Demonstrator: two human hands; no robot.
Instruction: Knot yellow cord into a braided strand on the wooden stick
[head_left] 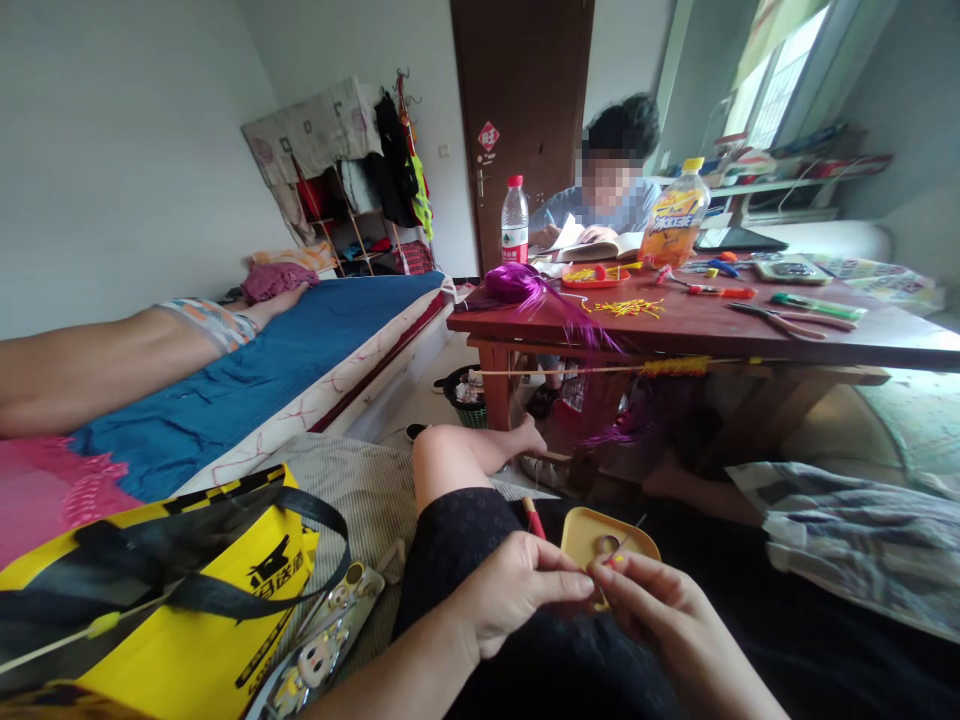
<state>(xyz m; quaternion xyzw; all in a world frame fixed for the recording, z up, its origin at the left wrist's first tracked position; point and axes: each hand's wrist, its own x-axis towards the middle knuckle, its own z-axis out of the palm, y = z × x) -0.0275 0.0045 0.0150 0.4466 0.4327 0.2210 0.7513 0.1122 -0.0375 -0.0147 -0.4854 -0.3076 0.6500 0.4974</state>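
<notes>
Above my lap, the fingertips of my left hand (521, 590) and my right hand (664, 600) come together. The right thumb and fingers pinch a small red-and-yellow piece (616, 562), too small to name. My left hand is closed in a pinch too, and whatever lies between its fingertips is hidden. Just beyond them sits a shallow yellow tray (581, 528), partly covered by my right hand, with a metal ring-like item (606, 544) in it. A red-wrapped stick or spool with a wooden end (534, 518) lies left of the tray.
The wooden table (540, 318) bears purple strands (517, 283), yellow-tipped stems (628, 307), pliers (780, 318) and bottles. Behind it a person (615, 190) leans over a book. At left stand a yellow bag (247, 600) and a bed (337, 320) where another person lies.
</notes>
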